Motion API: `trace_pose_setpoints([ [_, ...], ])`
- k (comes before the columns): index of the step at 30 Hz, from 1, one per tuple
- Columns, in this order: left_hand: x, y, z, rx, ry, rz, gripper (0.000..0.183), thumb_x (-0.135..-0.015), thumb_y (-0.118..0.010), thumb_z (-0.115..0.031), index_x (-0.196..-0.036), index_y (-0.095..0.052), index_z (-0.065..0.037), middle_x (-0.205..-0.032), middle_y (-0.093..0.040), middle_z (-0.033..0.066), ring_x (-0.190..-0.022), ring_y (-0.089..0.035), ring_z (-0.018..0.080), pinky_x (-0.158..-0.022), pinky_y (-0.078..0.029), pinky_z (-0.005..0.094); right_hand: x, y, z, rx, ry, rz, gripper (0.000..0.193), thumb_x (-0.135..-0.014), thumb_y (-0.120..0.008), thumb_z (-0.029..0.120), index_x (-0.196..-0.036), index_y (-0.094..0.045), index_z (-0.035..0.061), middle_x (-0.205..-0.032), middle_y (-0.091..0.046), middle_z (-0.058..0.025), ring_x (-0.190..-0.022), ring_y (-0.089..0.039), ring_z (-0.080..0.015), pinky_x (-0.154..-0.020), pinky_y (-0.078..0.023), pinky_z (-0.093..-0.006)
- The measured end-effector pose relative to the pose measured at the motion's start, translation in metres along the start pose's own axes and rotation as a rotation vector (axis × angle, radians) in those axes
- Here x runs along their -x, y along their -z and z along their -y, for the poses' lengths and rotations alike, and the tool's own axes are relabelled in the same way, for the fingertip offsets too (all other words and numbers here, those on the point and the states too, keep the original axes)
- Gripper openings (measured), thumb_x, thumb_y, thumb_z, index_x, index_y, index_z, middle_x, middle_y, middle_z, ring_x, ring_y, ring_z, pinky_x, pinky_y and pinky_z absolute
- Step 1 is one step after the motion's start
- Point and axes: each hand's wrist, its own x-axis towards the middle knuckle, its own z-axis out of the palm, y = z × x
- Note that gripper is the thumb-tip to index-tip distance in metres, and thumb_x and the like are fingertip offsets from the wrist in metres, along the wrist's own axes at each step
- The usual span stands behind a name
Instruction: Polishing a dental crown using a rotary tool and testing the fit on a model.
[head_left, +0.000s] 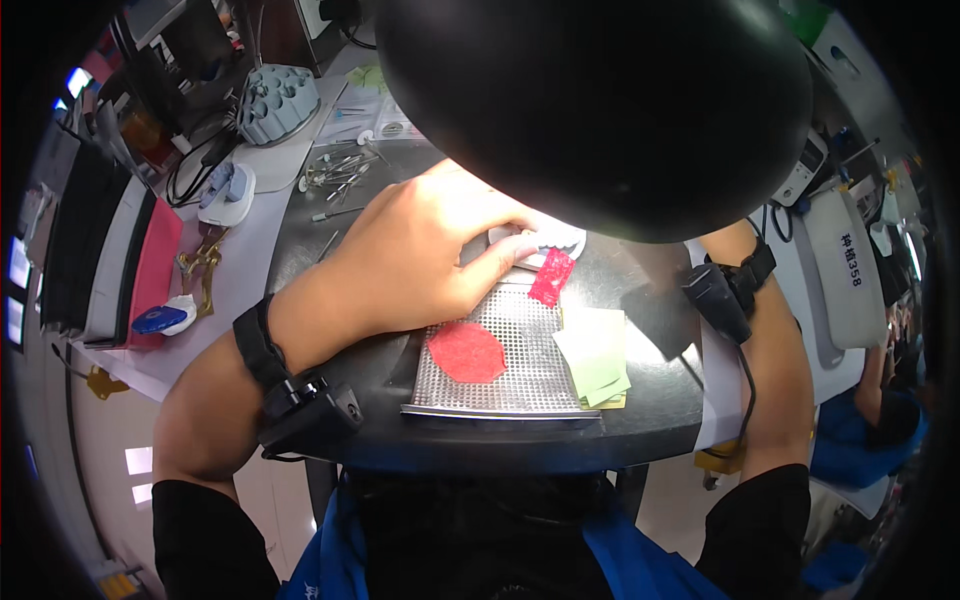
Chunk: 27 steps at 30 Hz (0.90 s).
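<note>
Pale scalloped piece (pixel 567 239) in left hand (pixel 430 245), brightly lit

Whitish, ridged along one edge; partly covered by fingers and by black dome (pixel 600 110) overhead. Located near far end of perforated metal tray (pixel 525 345), over dark table (pixel 655 400). Right at its near edge, bright red textured strip (pixel 551 279); cannot tell whether attached. Closer in on tray, red rounded sheet (pixel 467 352); along tray's right side, overlapping pale green slips (pixel 597 360).

Left forearm (pixel 210 425) angled in from lower left, bent at elbow, black strap (pixel 259 345) round wrist. Back of hand upward, thumb and index narrowed to a pinch on the piece. Right forearm (pixel 780 390) raised along right side; right hand (pixel 729 243) mostly hidden behind dome, cannot tell whether spread or gripping.
</note>
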Motion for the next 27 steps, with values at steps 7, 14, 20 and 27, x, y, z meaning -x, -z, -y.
trace_pose_setpoints([
  [7,0.001,0.004,0.003,0.008,0.007,0.056,0.018,-0.089,-0.074,-0.021,-0.096,-0.077,-0.005,-0.095,-0.074,0.0110,-0.098,-0.068,0.0302,-0.085,-0.056,0.0409,0.017,0.019,0.049,-0.013,0.288,0.050,0.024,-0.074,-0.080,0.005,-0.098,-0.077,0.0036,-0.093,-0.076,-0.0131,-0.087,-0.073,-0.0332,-0.079,-0.058,-0.0391],
  [14,0.005,0.006,0.009,0.086,-0.037,0.060,0.023,-0.085,-0.077,-0.019,-0.105,-0.075,-0.008,-0.097,-0.071,0.0125,-0.092,-0.068,0.0319,-0.082,-0.056,0.0414,0.016,0.029,0.110,-0.035,0.397,0.192,0.018,-0.080,-0.081,0.007,-0.092,-0.083,0.0187,-0.090,-0.078,-0.0034,-0.077,-0.073,-0.0223,-0.067,-0.058,-0.0334],
  [20,0.007,0.007,0.006,-0.056,-0.072,0.064,0.023,-0.084,-0.078,-0.021,-0.103,-0.075,-0.010,-0.093,-0.068,0.0111,-0.091,-0.068,0.0318,-0.081,-0.056,0.0427,0.016,0.025,0.103,-0.007,0.455,0.202,0.014,-0.078,-0.085,0.011,-0.090,-0.082,0.0180,-0.085,-0.076,-0.0033,-0.071,-0.072,-0.0211,-0.063,-0.057,-0.0321],
  [27,0.007,0.006,0.000,0.068,0.024,0.093,0.025,-0.085,-0.076,-0.017,-0.108,-0.071,-0.007,-0.095,-0.066,0.0125,-0.094,-0.067,0.0344,-0.081,-0.055,0.0436,0.019,0.019,0.111,-0.145,0.449,0.202,0.021,-0.073,-0.086,0.010,-0.092,-0.081,0.0161,-0.086,-0.076,-0.0036,-0.075,-0.072,-0.0221,-0.068,-0.058,-0.0319],
])
